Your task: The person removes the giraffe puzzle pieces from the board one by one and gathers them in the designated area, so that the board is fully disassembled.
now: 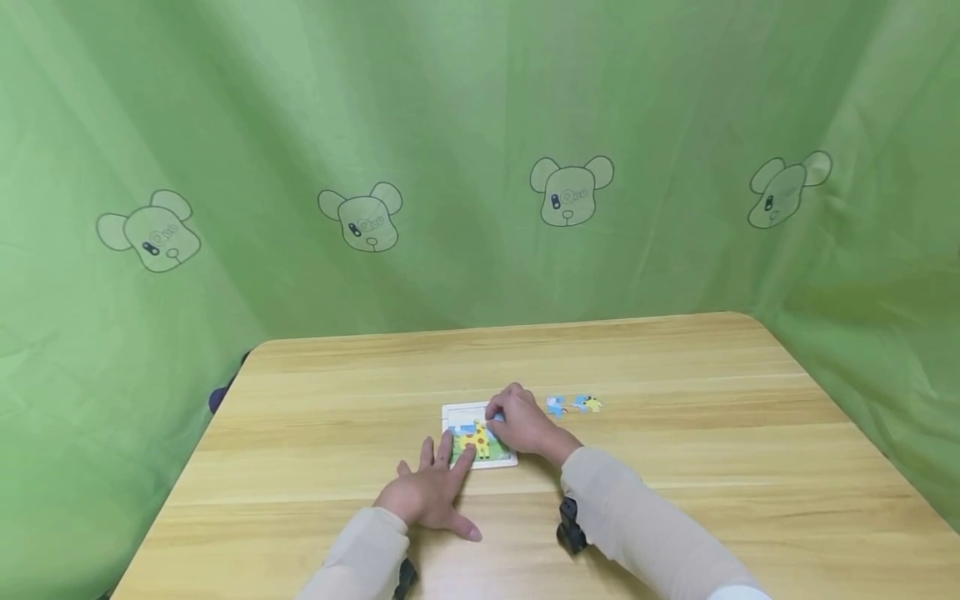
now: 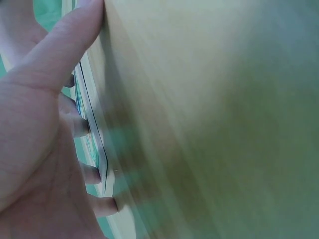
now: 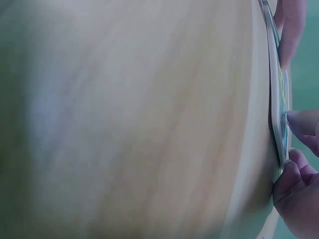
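Observation:
A white-framed jigsaw puzzle [image 1: 480, 463] with a yellow giraffe on green and blue lies mid-table; pale backing shows along its top. My left hand [image 1: 431, 493] spreads its fingers, the fingertips resting on the puzzle's lower left. In the left wrist view, those fingers [image 2: 102, 205] reach over the frame's edge. At the puzzle's upper right, my right hand [image 1: 521, 421] has curled fingers and pinches a blue puzzle piece, mostly hidden by the fingers. The right wrist view shows the thumb [image 3: 303, 122] against the puzzle surface and curled fingertips at the frame's corner.
Two loose spots of puzzle pieces lie right of the frame: a blue-and-white piece [image 1: 556, 406] and a blue-and-yellow piece [image 1: 588, 404]. The wooden table [image 1: 337, 383] ends at a green curtain [image 1: 465, 275] behind and on both sides.

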Available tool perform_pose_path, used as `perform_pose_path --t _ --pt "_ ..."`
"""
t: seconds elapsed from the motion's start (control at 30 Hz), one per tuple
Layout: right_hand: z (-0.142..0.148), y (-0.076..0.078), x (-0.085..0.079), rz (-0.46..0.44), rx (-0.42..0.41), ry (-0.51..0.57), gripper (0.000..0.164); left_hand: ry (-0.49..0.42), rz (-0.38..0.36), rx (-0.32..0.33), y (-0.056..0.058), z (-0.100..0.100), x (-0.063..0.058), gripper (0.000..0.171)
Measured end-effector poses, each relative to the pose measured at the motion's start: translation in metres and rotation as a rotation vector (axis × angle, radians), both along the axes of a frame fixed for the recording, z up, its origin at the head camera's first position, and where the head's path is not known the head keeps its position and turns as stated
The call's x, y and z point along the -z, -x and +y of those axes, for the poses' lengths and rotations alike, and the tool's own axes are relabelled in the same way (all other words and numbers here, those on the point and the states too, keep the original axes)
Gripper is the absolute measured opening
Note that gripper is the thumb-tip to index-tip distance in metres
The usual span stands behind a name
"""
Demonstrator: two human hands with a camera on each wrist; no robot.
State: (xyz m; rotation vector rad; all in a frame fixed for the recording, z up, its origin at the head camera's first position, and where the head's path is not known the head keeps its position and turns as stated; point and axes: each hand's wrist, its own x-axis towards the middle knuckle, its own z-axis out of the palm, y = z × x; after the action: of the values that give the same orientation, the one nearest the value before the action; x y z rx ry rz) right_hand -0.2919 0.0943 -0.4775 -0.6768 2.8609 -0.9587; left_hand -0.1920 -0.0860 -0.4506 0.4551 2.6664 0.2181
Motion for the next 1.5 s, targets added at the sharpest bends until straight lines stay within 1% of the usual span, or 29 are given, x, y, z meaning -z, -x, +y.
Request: perform_pose_path --t 0.13,0.3,0.57,0.87,0.93,1.13,1.2,1.33,1.5 --pt "-0.0006 -0.0004 0.0003 -0.001 0.007 -0.012 0.011 -0.002 -0.004 -0.002 -0.0003 0.0002 -0.0005 0.116" --pt "-0.0007 -0.0010 0.0022 -0.010 0.015 -0.029 0.007 -0.004 -0.008 0.003 -0.0014 0.0002 0.0000 0.116" --pt "-0.0006 -0.0024 0.0008 -0.017 0.018 -0.032 0.009 -0.004 -0.011 0.002 -0.0017 0.0007 0.0009 0.116" --pt "-0.0016 0.0001 -0.0022 -0.024 0.018 -0.003 0.012 0.000 -0.005 -0.001 -0.0002 0.0002 0.0011 0.116" --pt "-0.0013 0.0004 -0.0015 -0.023 0.021 0.000 0.015 0.003 -0.007 0.001 -0.0001 0.0003 0.0013 0.116" --pt "-0.0015 0.0014 0.0002 -0.022 0.050 0.015 0.033 0.007 0.000 0.001 -0.0008 0.0009 -0.0001 0.116" --pt "-0.0014 0.0019 -0.0001 -0.026 0.061 0.019 0.035 0.008 0.002 0.002 -0.0007 0.0009 -0.0008 0.116" --pt "-0.0007 0.0025 -0.0003 -0.034 0.068 0.032 0.033 0.009 0.001 0.000 -0.0005 0.0009 -0.0013 0.116" --pt "0.0002 0.0024 0.0000 -0.069 0.056 0.035 0.030 0.007 0.002 0.000 -0.0013 0.0002 0.0003 0.116"
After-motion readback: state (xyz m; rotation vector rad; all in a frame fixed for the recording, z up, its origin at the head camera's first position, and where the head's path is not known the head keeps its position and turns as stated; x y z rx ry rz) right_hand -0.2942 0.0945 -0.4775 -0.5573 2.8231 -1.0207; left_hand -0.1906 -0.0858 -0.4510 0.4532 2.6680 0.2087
